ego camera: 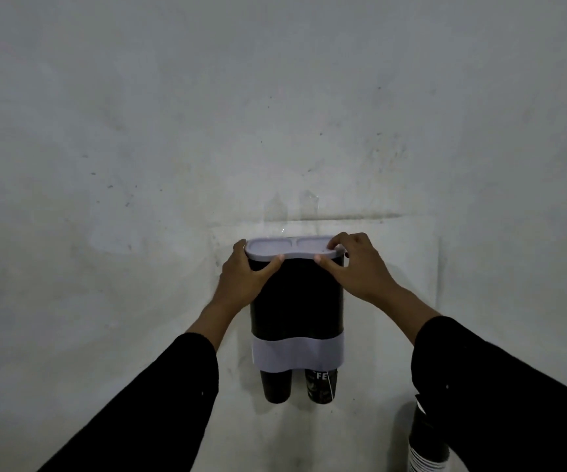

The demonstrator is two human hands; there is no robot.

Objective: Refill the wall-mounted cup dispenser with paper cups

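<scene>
Cup dispenser (297, 301) lid (288, 247) is the step, I judge: my left hand (246, 279) and right hand (353, 267) pinch its ends; next, lift it evenly.

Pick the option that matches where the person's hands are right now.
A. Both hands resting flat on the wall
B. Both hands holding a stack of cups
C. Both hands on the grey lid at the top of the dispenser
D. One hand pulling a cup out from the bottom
C: the left hand and the right hand each grip an end of the grey lid on top of the black dispenser.
</scene>
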